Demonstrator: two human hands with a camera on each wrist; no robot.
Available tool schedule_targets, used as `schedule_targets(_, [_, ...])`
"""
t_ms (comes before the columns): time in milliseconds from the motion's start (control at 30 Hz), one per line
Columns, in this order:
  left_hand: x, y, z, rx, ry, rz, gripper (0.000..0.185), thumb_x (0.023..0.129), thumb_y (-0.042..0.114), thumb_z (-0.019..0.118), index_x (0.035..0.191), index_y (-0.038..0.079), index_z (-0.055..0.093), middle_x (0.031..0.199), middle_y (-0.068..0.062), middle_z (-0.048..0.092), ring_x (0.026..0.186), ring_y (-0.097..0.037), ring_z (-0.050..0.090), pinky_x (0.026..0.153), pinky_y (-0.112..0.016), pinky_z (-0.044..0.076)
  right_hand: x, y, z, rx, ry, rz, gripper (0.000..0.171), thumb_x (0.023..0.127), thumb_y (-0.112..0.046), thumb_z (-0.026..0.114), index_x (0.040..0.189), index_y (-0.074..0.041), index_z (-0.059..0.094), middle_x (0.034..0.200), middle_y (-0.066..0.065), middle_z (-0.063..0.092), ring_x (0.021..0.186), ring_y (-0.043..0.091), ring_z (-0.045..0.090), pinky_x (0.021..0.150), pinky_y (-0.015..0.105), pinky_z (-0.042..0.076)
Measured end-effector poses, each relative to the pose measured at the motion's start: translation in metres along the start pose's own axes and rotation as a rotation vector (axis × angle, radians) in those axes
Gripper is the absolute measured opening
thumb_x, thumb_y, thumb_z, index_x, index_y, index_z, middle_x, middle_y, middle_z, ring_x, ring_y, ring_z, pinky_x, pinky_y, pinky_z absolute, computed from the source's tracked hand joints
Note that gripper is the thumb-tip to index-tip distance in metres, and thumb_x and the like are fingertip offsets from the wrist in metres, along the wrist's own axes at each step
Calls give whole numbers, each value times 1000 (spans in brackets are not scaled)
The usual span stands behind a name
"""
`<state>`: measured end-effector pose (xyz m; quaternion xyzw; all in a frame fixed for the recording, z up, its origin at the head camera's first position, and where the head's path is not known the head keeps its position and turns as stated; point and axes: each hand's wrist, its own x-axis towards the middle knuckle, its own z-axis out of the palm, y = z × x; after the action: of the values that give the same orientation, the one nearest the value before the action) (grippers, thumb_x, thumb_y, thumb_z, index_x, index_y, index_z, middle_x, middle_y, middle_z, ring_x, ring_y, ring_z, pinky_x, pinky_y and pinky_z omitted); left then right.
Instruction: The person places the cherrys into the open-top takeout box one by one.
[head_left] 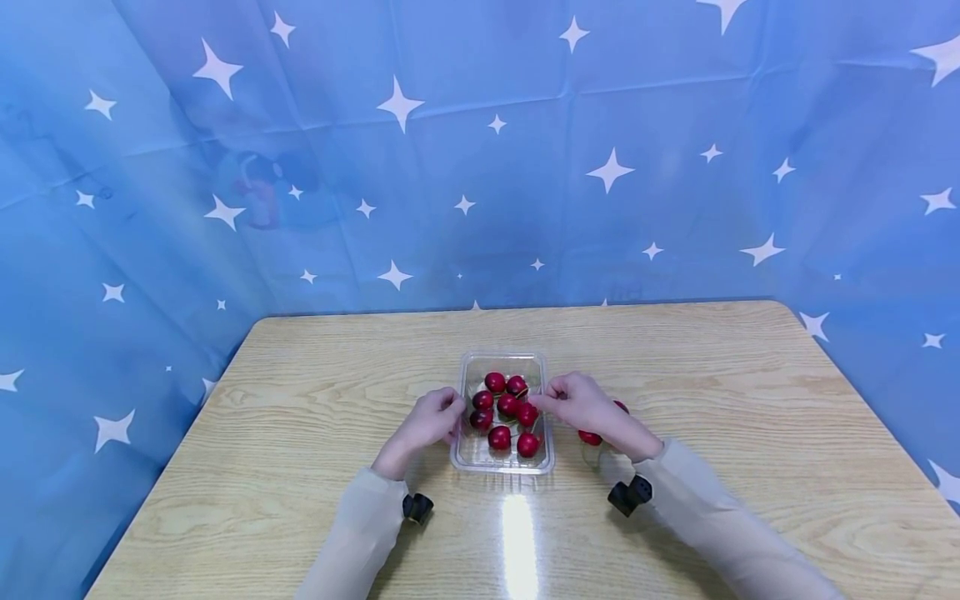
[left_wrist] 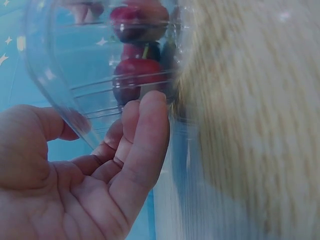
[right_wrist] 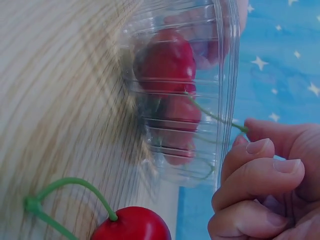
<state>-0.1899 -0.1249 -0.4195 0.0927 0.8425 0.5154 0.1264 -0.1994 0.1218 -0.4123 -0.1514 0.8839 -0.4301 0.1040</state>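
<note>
A clear plastic box (head_left: 502, 468) stands on the table with several red cherries (head_left: 499, 437) inside. At its left side my left hand (head_left: 427, 421) grips the wall, thumb at the rim and fingers against the outside, as the left wrist view shows. Over the right rim, my right hand (head_left: 588, 408) has thumb and index finger together at the end of a green stem (right_wrist: 215, 117). That stem leads down to a cherry in the box; which one is unclear through the ridged plastic. Right of the box lie loose cherries (head_left: 590, 437), partly hidden under my right hand.
The wooden table (head_left: 300, 500) spreads out on both sides of the box. Close to my right wrist is a loose cherry (right_wrist: 132, 225) with a forked green stem. A blue curtain (head_left: 480, 167) with white stars hangs behind the table.
</note>
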Motion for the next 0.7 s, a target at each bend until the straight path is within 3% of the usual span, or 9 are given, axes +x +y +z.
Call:
schedule_targets(100, [11,-19,3,1,11,-10,22,95,10,43,82,-3,56,65,-5,51,50,-13,53,52,-30,55,0,1,-1,7,1,8,37,91,-24,62,60,-10,47,49,-4,35,45,12,29,44,23,26])
schedule_targets(333, [11,-19,3,1,9,-8,22,95,9,43,82,-2,55,65,-5,51,50,-13,53,52,-31,55,-1,6,-6,24,-8,34,37,92,-26,60,66,0,53,50,-4,39,44,11,34,43,23,30])
schedule_targets(700, [11,-19,3,-14,12,-7,21,95,10,44,80,-2,55,65,-5,53,51,-13,52,52,-33,55,-9,6,-19,86,1,108,36,95,-24,55,64,-7,47,50,-1,41,44,12,36,42,24,30])
